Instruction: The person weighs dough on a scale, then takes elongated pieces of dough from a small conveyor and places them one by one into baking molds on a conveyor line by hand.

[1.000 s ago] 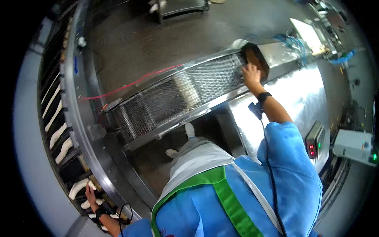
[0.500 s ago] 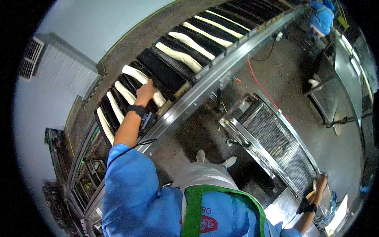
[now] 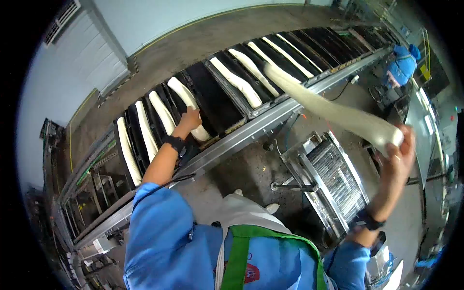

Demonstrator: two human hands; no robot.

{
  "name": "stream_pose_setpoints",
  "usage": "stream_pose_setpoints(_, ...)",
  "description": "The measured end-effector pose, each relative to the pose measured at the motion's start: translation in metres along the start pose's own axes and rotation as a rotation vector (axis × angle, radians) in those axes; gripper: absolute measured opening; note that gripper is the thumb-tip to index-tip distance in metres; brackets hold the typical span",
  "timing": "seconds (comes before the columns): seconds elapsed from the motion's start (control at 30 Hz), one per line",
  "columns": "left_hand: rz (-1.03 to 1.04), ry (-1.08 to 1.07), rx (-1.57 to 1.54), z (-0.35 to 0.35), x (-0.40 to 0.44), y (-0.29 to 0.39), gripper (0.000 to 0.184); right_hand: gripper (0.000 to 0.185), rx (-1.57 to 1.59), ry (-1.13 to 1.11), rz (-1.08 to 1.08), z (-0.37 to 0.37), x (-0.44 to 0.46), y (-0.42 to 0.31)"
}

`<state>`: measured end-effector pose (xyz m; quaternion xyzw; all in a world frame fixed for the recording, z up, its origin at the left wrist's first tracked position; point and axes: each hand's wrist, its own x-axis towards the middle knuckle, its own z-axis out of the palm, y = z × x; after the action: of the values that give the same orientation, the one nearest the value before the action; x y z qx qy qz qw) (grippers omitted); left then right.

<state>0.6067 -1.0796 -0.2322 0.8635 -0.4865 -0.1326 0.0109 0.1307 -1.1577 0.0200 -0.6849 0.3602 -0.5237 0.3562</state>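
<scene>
My right hand (image 3: 402,150), raised at the right, grips one end of a long pale dough strip (image 3: 333,108). The strip stretches up and left through the air, blurred by motion, its far end over the row of pans. My left hand (image 3: 190,119) is on another dough strip (image 3: 181,91) lying in a black pan, its fingers curled against the dough. Just right of that strip is a wide black pan (image 3: 212,92). More dough strips (image 3: 236,82) lie lengthwise in the pans on both sides.
A metal conveyor rail (image 3: 232,133) runs along the near side of the pans. Below it stands a short mesh belt conveyor (image 3: 338,169) with a steel frame. A co-worker in blue (image 3: 402,66) is at the far right, near a steel machine (image 3: 423,121).
My right hand has risen from the mesh conveyor's lower end and now swings a dough strip toward the pans. My left hand stays on the same strip. The view has shifted.
</scene>
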Motion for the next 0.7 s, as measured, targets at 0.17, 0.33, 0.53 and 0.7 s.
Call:
stream_pose_setpoints(0.17, -0.055, 0.235, -0.065, 0.038, -0.040, -0.011, 0.053, 0.034, 0.065, -0.466, -0.090, 0.176, 0.005, 0.053)
stream_pose_setpoints(0.33, -0.143, 0.126, -0.139, 0.040, -0.050, -0.026, 0.053, 0.047, -0.040, -1.145, -0.259, 0.249, -0.049, 0.090)
stream_pose_setpoints(0.53, -0.200, 0.369, -0.062, -0.002, -0.073, -0.019, 0.044, 0.034, -0.214, -1.259, -0.126, 0.179, -0.052, 0.159)
stream_pose_setpoints(0.7, 0.055, 0.253, -0.082, -0.023, -0.041, 0.040, 0.048, 0.036, -0.462, -1.061, 0.318, 0.052, -0.066, 0.236)
